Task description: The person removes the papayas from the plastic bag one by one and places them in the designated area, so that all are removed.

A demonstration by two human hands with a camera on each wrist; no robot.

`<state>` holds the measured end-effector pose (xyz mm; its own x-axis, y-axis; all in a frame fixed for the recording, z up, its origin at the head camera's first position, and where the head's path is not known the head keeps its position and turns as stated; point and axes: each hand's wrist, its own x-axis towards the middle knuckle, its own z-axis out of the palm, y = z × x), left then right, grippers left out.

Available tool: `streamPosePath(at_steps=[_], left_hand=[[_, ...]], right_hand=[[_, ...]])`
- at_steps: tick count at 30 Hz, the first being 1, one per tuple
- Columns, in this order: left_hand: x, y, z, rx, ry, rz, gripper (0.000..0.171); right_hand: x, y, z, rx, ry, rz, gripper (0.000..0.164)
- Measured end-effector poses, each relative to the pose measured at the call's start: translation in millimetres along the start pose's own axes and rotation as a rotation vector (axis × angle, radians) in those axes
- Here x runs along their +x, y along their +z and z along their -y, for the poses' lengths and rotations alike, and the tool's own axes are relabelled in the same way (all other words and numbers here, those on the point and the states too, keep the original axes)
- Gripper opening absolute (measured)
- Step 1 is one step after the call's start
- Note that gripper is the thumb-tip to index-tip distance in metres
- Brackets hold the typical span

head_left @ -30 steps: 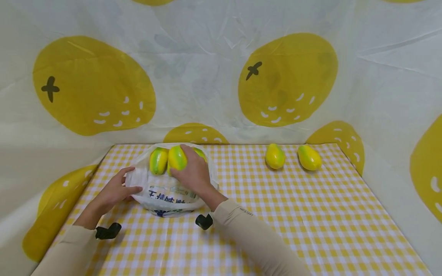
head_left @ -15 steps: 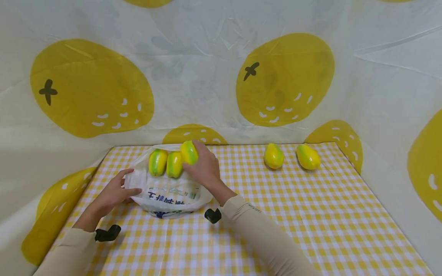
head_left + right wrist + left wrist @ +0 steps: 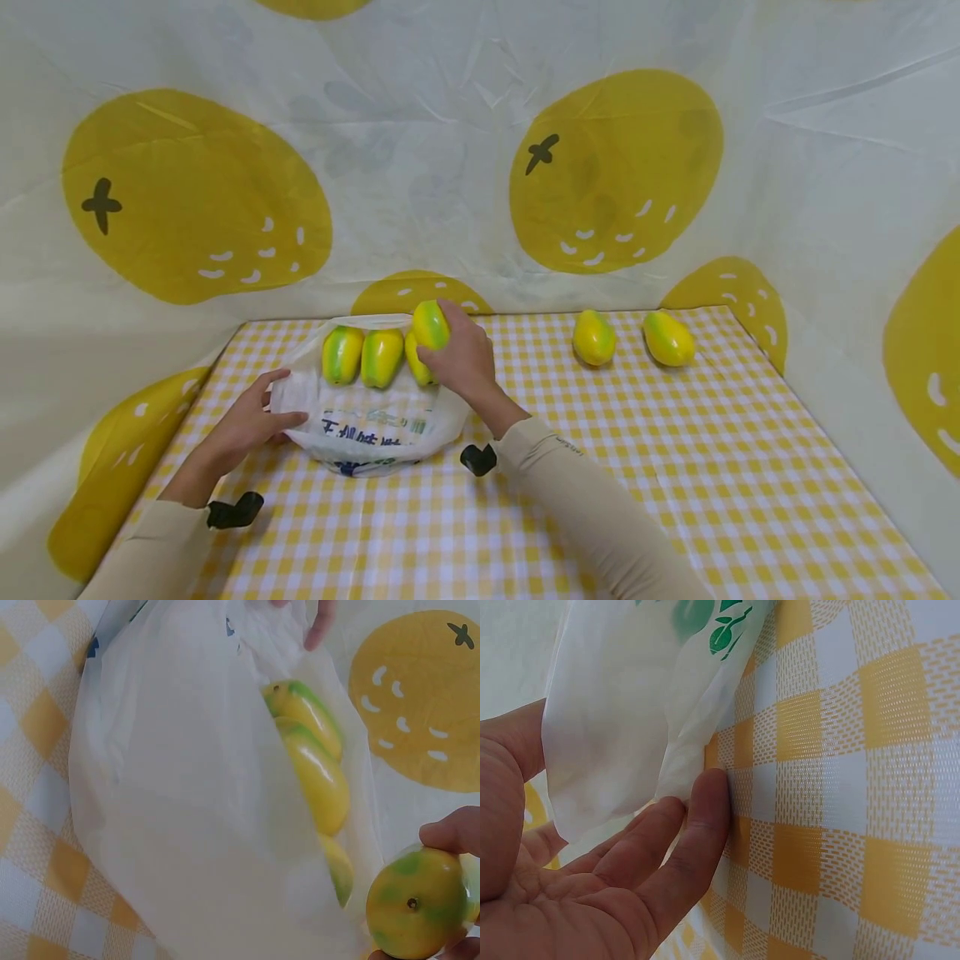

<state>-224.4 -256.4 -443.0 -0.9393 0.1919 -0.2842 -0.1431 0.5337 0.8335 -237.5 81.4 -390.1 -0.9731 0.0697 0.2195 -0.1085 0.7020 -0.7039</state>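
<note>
A white plastic bag (image 3: 375, 461) with dark printing lies with its opening showing. In it sit three yellow-green papayas, a left one (image 3: 342, 356), a middle one (image 3: 382, 358) and a right one (image 3: 418, 360) partly covered by my right hand. My right hand (image 3: 467, 354) grips another papaya (image 3: 431, 325) over the bag's far right rim; the right wrist view shows that fruit's round end, with fingertips at its side. At the bag's left rim my left hand (image 3: 247, 417) holds the edge, the white film (image 3: 619, 712) passing between its thumb and fingers.
Two more papayas, one upright-looking (image 3: 594, 338) and one tilted (image 3: 670, 339), lie at the back right of the table, on the yellow checked cloth (image 3: 637, 467). A white curtain (image 3: 420, 167) with printed yellow fruit rises right behind the table edge.
My right hand has moved right and slightly up with its papaya, from the bag's middle to its far right rim, uncovering the papayas beneath. The left hand has stayed at the rim.
</note>
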Motion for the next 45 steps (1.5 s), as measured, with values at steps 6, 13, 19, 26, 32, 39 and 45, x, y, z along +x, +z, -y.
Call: streamPosePath(at_steps=[6,13,19,26,32,39,45], left_hand=[[1.1,-0.7,0.8,0.004,-0.012,-0.001,0.101],[-0.7,0.1,-3.0,-0.002,-0.004,-0.002,0.101],[-0.5,0.3,-3.9,-0.009,0.001,-0.001,0.101],[-0.6,-0.3,-4.7,0.003,-0.004,0.0,0.101],[-0.5,-0.2,-5.4,0.013,-0.009,-0.003,0.101],[-1.3,0.0,-4.7,0.019,-0.024,-0.007,0.101],[-1.7,0.7,-1.8,0.0,-0.014,0.0,0.101]], right_hand=[[2.6,-4.4,-3.8,0.009,0.007,-0.023,0.074],[6.2,-12.2,-7.6,0.026,0.031,-0.044,0.074],[7.7,-17.7,-13.7,0.047,0.047,-0.056,0.076],[10.2,-25.0,-25.5,0.036,0.037,-0.084,0.075],[12.5,-31.3,-37.0,0.02,0.06,-0.092,0.074],[15.9,-35.8,-49.6,-0.007,0.076,-0.099,0.075],[17.9,-40.0,-56.4,-0.025,0.096,-0.104,0.075]])
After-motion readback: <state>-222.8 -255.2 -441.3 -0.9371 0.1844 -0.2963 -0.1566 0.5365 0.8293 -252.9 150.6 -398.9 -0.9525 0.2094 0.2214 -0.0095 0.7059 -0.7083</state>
